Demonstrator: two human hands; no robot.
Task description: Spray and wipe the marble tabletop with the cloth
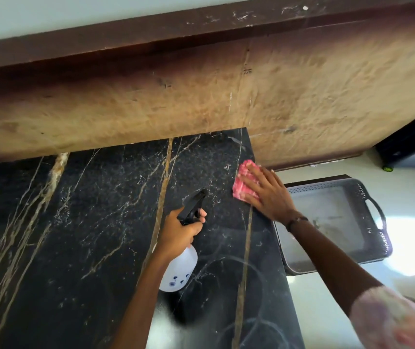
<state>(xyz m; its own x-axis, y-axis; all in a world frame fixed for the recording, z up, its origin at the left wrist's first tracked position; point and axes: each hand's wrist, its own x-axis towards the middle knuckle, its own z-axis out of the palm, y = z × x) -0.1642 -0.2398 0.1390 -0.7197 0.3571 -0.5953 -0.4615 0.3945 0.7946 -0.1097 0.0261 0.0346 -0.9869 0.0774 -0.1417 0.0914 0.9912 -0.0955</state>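
Counter: black marble with gold and white veins, filling the lower left and centre, far edge against a tan, mottled wall panel under a dark brown ledge; faint curved smear marks near the front right part of the top. Left hand: fingers curled tight round the neck of a spray bottle, index finger at the trigger; bottle held above the counter, white body with small blue marks hanging below the fist, black nozzle head aimed up and away toward the far right corner of the marble. Cloth: pink-and-white, bunched, lying flat on the counter at its right edge near the far corner. Right hand: palm down, fingers spread and pressed flat on the cloth, not curled round it; dark band on the wrist, pale patterned sleeve at lower right. Grey plastic basket: perforated walls, loop handle, lower than the counter and just beside its right edge, partly behind the right forearm. Pale floor beyond; dark unit at far right, details not legible
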